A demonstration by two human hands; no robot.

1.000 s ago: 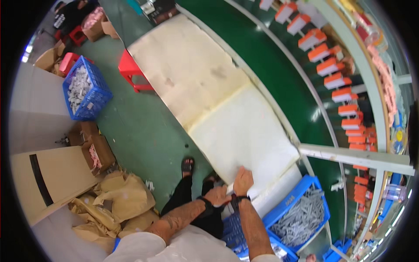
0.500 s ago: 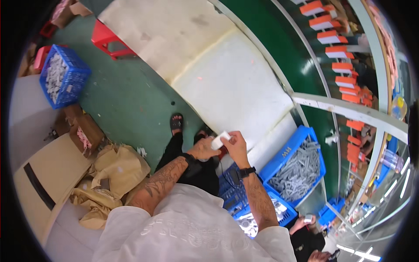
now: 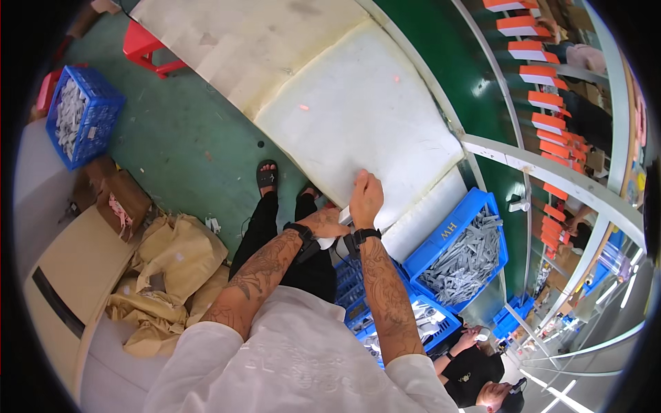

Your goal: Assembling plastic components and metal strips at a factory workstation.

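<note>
Where pale parts (image 3: 71,117) are heaped, far left: a blue crate (image 3: 105,122) is seen on the green floor (image 3: 200,138).
Brown bags (image 3: 175,255): heaped below the crate, at the left of the person's legs.
Left hand (image 3: 325,222): narrowed, with a white piece (image 3: 345,215) apparently gripped at the fingertips.
White piece, place: held between the two hands, near the lower end of the pale surface (image 3: 358,110).
White piece, long axis: mostly hidden; the visible part is slanted from lower left to upper right, and which end is the front cannot be told.
Right hand (image 3: 366,199): curled, pointed up and away from the body; whether anything is held cannot be told.
Blue tub (image 3: 428,256): filled with grey strips (image 3: 468,258), laid in mixed directions.
Orange-and-white pieces (image 3: 547,102): lined up in a row, far right.
</note>
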